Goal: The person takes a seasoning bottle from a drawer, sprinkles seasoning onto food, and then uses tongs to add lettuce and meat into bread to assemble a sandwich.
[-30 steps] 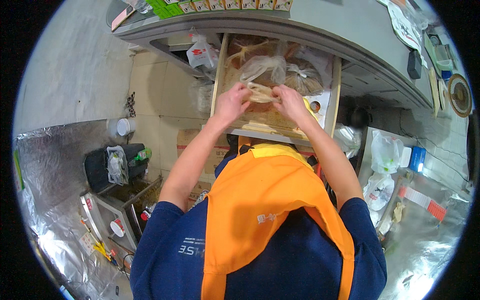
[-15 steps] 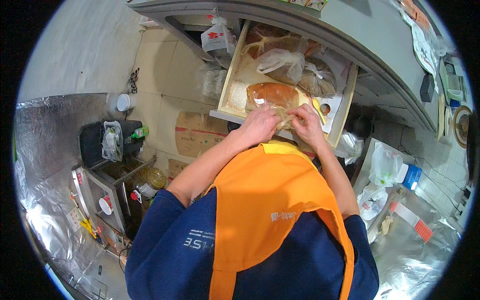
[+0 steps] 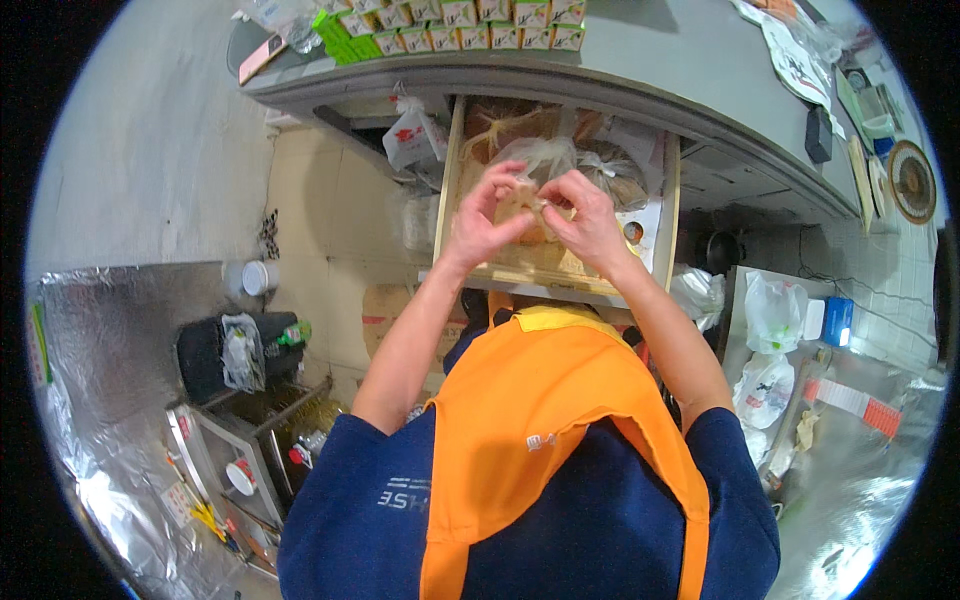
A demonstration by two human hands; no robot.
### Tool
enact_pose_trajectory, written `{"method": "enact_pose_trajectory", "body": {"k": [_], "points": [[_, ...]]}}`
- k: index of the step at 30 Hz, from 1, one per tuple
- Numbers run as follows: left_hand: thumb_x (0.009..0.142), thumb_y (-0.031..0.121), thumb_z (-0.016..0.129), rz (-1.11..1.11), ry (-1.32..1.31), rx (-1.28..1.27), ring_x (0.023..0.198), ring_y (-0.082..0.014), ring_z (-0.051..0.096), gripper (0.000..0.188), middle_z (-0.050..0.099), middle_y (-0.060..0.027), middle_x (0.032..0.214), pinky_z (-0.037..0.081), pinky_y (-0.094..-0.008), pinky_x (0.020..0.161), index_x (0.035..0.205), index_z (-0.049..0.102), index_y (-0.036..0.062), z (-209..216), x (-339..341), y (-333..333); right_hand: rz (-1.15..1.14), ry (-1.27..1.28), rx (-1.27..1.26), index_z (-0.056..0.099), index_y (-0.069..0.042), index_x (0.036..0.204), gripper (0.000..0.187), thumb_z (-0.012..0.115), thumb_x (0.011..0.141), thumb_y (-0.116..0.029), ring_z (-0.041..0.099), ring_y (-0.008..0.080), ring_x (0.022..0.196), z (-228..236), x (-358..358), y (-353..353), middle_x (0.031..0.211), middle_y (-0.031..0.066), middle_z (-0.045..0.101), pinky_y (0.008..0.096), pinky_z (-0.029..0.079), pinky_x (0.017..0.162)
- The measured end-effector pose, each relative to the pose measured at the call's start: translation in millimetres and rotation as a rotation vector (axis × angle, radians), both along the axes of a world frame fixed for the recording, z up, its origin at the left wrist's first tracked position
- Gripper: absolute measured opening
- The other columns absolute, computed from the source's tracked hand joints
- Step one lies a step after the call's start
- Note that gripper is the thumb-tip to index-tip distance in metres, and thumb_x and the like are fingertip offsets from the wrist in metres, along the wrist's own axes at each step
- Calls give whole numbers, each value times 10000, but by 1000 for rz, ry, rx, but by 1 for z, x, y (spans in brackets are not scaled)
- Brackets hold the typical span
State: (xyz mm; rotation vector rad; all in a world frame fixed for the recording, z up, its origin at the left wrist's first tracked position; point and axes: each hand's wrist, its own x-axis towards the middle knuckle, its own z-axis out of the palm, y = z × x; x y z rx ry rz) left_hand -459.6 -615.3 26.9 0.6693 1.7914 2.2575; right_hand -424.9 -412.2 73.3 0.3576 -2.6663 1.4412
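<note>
A wooden drawer [image 3: 672,235] is pulled out in front of me, with several tied plastic bags of brown contents at its back. Above its front part, both hands are at the bunched mouth of a clear plastic bag [image 3: 518,203], whose lower part and contents my hands largely hide. My right hand [image 3: 585,225] pinches the film between thumb and fingertips. My left hand [image 3: 485,220] has its fingers curled round the bag's other side, its thumb stretched toward the right hand. Behind them lie a whitish knotted bag [image 3: 545,155] and a bag of dark brown contents [image 3: 618,178].
Over the drawer runs a grey counter [image 3: 650,60] with rows of small boxes [image 3: 460,38] and a phone [image 3: 262,58]. A white bag [image 3: 412,138] hangs left of the drawer. To my right a side surface holds plastic bags [image 3: 775,312] and a blue box [image 3: 838,322].
Both hands have risen from the drawer's front with the bag's mouth between them. The view has shifted so that the boxes on the counter show more fully.
</note>
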Motion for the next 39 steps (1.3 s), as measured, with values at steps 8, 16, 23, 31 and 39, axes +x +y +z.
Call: {"method": "enact_pose_trajectory", "body": {"k": [8, 16, 23, 31, 39], "points": [[926, 25, 626, 181, 268, -472, 1170, -276, 584, 326, 540, -162, 1274, 499, -360, 954, 1252, 615, 6, -10, 6, 2, 110, 96, -18, 683, -30, 1096, 252, 716, 870, -134, 698, 318, 951, -6, -21, -3, 1098, 158, 678, 400, 570, 814], [1039, 182, 570, -201, -758, -105, 720, -111, 634, 267, 688, -48, 901, 527, -290, 661, 1278, 584, 65, -12, -29, -11, -52, 224, 143, 702, -38, 1101, 219, 691, 893, -106, 615, 368, 1193, -36, -11, -14, 1264, 166, 634, 445, 522, 937], [974, 72, 615, -164, 212, -845, 840, -189, 674, 441, 711, -85, 888, 534, -304, 722, 1405, 544, 10, -10, -18, -14, 135, 209, -69, 552, 23, 1261, 329, 571, 937, -27, 602, 369, 1223, -59, 26, -15, 1353, 259, 544, 467, 500, 1024], [878, -144, 541, 206, 354, -485, 1159, -290, 633, 752, 505, -177, 1347, 547, -375, 966, 1564, 292, 37, -20, -1, 10, 232, -27, 32, 642, -60, 1277, 296, 613, 997, -153, 686, 344, 1014, -34, -50, -3, 1210, 161, 670, 479, 559, 889], [860, 10, 609, 383, 382, -1264, 1273, -359, 545, 545, 526, -168, 1392, 390, -475, 1137, 1397, 525, 49, -61, -15, -78, 48, -437, 541, 781, -87, 944, 208, 694, 948, -276, 654, 317, 893, -100, -41, 30, 936, 113, 670, 453, 550, 839]]}}
